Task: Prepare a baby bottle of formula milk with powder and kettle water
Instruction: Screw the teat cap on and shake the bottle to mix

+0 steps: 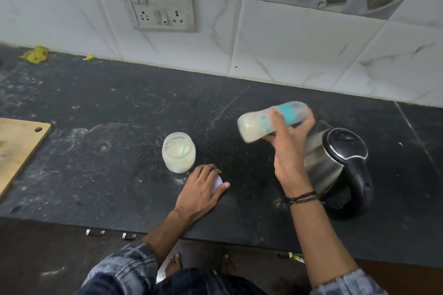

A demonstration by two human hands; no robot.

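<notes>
My right hand (288, 143) grips a baby bottle (257, 126) with a teal collar, held on its side above the counter and blurred by motion; pale milk fills it. My left hand (203, 187) rests flat on a white jar lid (218, 183) lying on the black counter. Just behind that hand stands the open clear jar of formula powder (178, 152), with a pale scoop inside. The steel kettle (335, 163) with black lid and handle sits right of my right hand, partly hidden behind it.
A wooden cutting board (16, 148) lies at the left counter edge. A switch and socket panel (159, 5) is on the tiled wall. Yellow scraps (36, 54) lie at the back left. Powder dusts the black counter (107, 115).
</notes>
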